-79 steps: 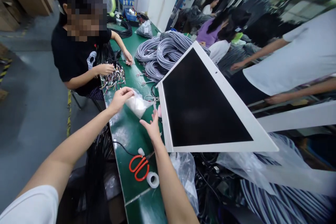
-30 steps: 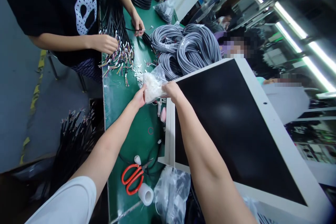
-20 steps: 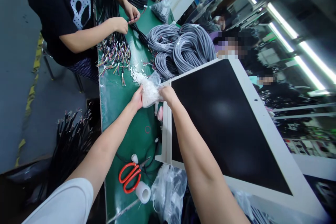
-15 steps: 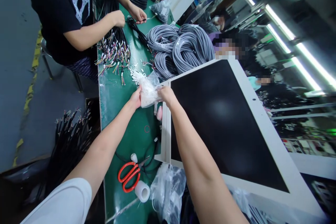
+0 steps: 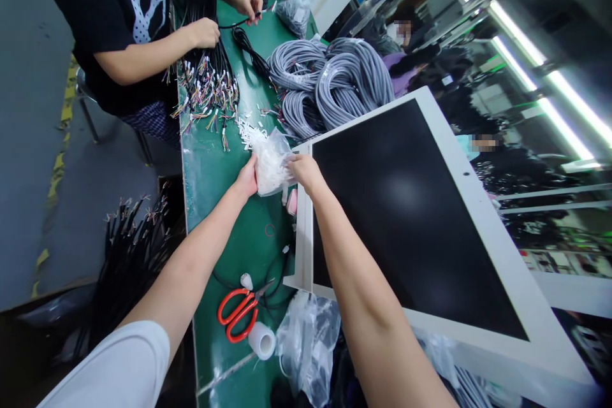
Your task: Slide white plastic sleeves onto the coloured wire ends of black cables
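Between my hands is a clear plastic bag [image 5: 271,169] full of small white pieces. My left hand [image 5: 247,177] grips its left side, and my right hand [image 5: 305,172] pinches its right edge. A loose pile of small white pieces [image 5: 251,135] lies on the green table at the far end of the bag, touching or nearly touching it. Wire ends with white connectors [image 5: 210,92] fan out beyond the pile, on the left. The tips of my right fingers are partly hidden by the bag.
A large monitor [image 5: 406,204] leans close under my right arm. Coiled grey cables [image 5: 351,86] lie behind it. Red-handled scissors [image 5: 239,313], a white roll [image 5: 261,340] and an empty-looking plastic bag [image 5: 310,341] are nearer me. A co-worker's hands [image 5: 246,1] hold a black cable.
My hands and the bag stay almost in place, the view shifting slightly. The co-worker's hands have moved apart and up, with a black cable now stretched between them.
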A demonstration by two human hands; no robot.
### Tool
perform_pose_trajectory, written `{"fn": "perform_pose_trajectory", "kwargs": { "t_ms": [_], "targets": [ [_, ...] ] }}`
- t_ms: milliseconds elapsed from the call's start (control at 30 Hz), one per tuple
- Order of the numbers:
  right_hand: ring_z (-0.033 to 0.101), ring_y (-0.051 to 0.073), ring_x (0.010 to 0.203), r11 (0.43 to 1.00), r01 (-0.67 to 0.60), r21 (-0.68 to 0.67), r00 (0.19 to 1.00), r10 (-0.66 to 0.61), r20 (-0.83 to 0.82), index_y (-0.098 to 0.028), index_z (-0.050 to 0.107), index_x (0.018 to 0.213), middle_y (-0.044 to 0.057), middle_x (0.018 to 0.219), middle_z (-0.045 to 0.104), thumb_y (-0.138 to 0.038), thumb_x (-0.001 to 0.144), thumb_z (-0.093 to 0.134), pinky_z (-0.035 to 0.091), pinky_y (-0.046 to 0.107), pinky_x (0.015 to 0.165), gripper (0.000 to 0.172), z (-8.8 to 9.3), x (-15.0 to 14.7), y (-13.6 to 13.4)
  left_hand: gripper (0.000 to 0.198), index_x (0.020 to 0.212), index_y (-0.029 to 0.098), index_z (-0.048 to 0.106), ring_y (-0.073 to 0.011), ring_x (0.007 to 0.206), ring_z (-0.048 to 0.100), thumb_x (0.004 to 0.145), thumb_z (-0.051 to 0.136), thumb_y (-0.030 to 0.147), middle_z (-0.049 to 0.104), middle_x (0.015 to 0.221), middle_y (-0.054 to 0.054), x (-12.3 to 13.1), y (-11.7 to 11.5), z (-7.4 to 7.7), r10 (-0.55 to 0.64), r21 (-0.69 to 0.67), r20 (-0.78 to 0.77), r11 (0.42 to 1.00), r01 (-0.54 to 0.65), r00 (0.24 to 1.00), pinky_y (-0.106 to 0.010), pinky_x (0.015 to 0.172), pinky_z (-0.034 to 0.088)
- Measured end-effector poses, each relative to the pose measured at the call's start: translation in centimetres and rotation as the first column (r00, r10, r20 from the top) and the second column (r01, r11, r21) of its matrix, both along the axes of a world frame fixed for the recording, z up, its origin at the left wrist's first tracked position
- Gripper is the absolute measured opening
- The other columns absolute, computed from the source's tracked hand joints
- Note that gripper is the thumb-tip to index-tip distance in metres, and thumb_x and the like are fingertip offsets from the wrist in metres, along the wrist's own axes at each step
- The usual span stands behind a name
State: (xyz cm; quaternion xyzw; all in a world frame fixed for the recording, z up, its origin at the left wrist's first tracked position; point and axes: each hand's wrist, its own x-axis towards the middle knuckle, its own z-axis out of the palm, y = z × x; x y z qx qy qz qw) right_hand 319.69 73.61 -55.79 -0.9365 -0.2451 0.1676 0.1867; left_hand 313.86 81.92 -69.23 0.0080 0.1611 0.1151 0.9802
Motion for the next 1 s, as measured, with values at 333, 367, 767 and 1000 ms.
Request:
{"fn": "perform_pose_trajectory", "kwargs": {
  "t_ms": [333,367,767,1000],
  "targets": [
    [0.062,0.013,0.059,0.999,0.047,-0.011,0.999,-0.047,-0.01,-0.009,0.077,0.1,0.01,0.096,0.077,-0.009,0.077,0.048,0.052,0.025,0.059,0.037,0.3,-0.8,0.0,0.054,0.147,0.008,0.056,-0.0263,0.116,0.073,0.107,0.043,0.042,0.078,0.119,-0.016,-0.1,-0.2,0.3,0.021,0.002,-0.022,1.0,-0.021,1.0,-0.042,0.116,0.047],
    [0.063,0.013,0.06,0.999,0.04,-0.017,0.999,-0.04,0.007,-0.009,0.077,0.099,0.01,0.095,0.077,-0.01,0.077,0.049,0.053,0.025,0.061,0.036,0.3,-0.9,-0.1,0.051,0.147,0.008,0.056,-0.0257,0.116,0.073,0.106,0.046,0.038,0.078,0.117,-0.015,-0.1,-0.2,0.3,0.021,0.002,-0.043,1.0,-0.021,0.999,-0.041,0.116,0.047],
    [0.072,0.022,0.091,0.996,0.083,-0.018,0.996,-0.083,0.045,-0.015,0.075,0.114,0.011,0.108,0.077,-0.019,0.089,0.048,0.057,0.037,0.087,0.037,-0.2,-5.1,-2.4,0.046,0.139,0.012,0.062,-0.0289,0.123,0.069,0.105,0.049,0.039,0.077,0.12,-0.015,-0.3,-0.4,0.1,0.031,0.077,-0.102,0.997,-0.023,0.994,-0.047,0.119,0.044],
    [0.067,0.025,0.117,0.968,0.143,0.208,0.989,-0.147,0.007,-0.015,0.072,0.122,0.013,0.123,0.074,-0.026,0.092,0.045,0.05,0.041,0.106,0.041,-3.9,-7.3,-5.8,0.027,0.121,0.016,0.07,-0.0244,0.135,0.061,0.1,0.057,0.025,0.076,0.126,-0.01,-1.4,-0.8,1.8,0.155,0.296,-0.071,0.946,-0.128,0.985,-0.039,0.121,0.043]
  ]
}}
